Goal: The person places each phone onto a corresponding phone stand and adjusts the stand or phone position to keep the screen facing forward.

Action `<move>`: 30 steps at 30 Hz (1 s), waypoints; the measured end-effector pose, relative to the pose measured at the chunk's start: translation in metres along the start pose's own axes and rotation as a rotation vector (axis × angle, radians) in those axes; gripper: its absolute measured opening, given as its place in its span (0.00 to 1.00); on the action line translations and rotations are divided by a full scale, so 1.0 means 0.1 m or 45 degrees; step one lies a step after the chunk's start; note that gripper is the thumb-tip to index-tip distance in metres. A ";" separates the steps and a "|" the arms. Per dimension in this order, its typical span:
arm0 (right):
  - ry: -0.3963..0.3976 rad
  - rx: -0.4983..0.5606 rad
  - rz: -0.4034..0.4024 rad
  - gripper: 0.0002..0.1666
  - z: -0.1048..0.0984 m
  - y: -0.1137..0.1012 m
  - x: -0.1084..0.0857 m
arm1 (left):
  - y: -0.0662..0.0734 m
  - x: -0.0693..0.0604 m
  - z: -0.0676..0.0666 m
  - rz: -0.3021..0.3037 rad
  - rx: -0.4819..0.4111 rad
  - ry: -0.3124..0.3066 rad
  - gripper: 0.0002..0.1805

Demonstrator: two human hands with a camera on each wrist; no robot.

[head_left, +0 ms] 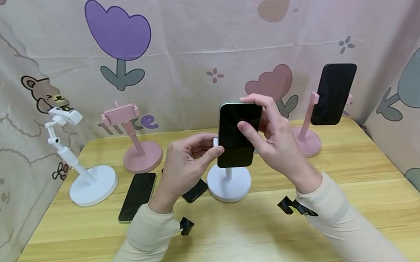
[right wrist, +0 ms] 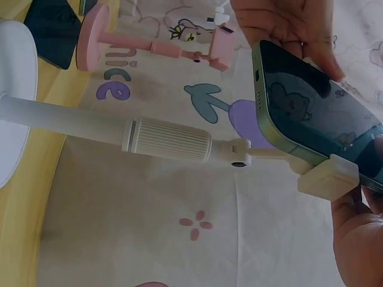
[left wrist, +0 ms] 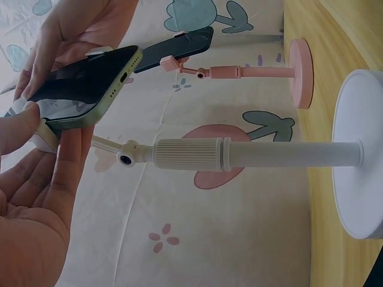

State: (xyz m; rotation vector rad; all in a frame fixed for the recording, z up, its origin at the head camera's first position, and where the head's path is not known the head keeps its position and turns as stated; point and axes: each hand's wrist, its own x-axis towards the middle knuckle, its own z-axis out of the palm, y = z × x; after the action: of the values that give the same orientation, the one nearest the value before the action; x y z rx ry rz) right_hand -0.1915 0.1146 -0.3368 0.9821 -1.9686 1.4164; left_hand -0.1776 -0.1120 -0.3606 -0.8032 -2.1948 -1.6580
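Note:
A dark-screened phone with a pale green edge sits in the clamp of a white phone stand, above its round base. With thumb and fingers, my left hand pinches the clamp's left end at the phone's side. My right hand holds the phone by its upper right, thumb on the screen and a finger at the top edge. The stand's ribbed collar and thin jointed arm show in both wrist views, below the phone. The clamp's back is hidden in the head view.
At the right a pink stand carries another phone. A white stand and a pink stand are at the left. One phone lies flat on the wooden table; another is partly behind my left hand.

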 end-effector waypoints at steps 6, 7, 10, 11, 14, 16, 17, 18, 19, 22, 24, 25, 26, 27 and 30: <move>0.003 -0.031 0.008 0.31 0.01 0.01 -0.03 | 0.00 0.00 0.00 0.000 -0.008 -0.004 0.10; 0.004 -0.032 0.012 0.31 0.01 0.02 -0.04 | 0.00 0.00 0.00 -0.001 -0.009 -0.003 0.09; 0.002 -0.031 0.021 0.32 0.03 0.03 -0.06 | -0.01 0.00 0.00 -0.002 -0.013 0.000 0.09; 0.002 -0.031 0.023 0.32 0.03 0.03 -0.06 | -0.01 0.00 0.00 -0.002 -0.013 0.000 0.09; 0.002 -0.025 0.028 0.32 0.04 0.04 -0.08 | -0.02 0.00 0.00 -0.005 -0.015 0.000 0.09; 0.002 -0.020 0.029 0.32 0.04 0.05 -0.08 | -0.02 0.00 0.00 -0.007 -0.016 -0.001 0.09; 0.001 -0.018 0.029 0.32 0.04 0.05 -0.09 | -0.02 0.00 0.00 -0.008 -0.015 -0.001 0.09; 0.002 -0.015 0.031 0.31 0.05 0.05 -0.09 | -0.02 0.00 0.00 -0.008 -0.015 -0.001 0.09; 0.003 -0.010 0.034 0.31 0.05 0.05 -0.09 | -0.02 0.01 -0.01 -0.009 -0.016 -0.001 0.09; 0.006 0.002 0.043 0.31 0.06 0.05 -0.10 | -0.02 0.01 -0.01 -0.009 -0.013 0.003 0.09; 0.009 0.016 0.049 0.31 0.06 0.05 -0.11 | -0.01 0.01 -0.02 -0.010 -0.012 0.005 0.09; 0.010 0.022 0.049 0.31 0.06 0.06 -0.11 | -0.01 0.01 -0.02 -0.011 -0.009 0.006 0.09; 0.008 0.029 0.045 0.31 0.05 0.07 -0.12 | -0.01 0.01 -0.02 -0.013 -0.006 0.008 0.09; 0.005 0.039 0.040 0.31 0.05 0.08 -0.12 | -0.01 0.01 -0.01 -0.015 -0.003 0.009 0.09; 0.005 0.080 0.036 0.36 0.01 0.13 -0.14 | -0.01 0.01 -0.01 -0.024 0.000 0.010 0.09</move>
State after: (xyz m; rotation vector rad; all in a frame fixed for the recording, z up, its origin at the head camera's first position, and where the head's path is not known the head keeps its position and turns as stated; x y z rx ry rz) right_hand -0.1933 0.1199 -0.3554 0.9822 -1.9531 1.5030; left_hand -0.1791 -0.1126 -0.3606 -0.7771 -2.2040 -1.6672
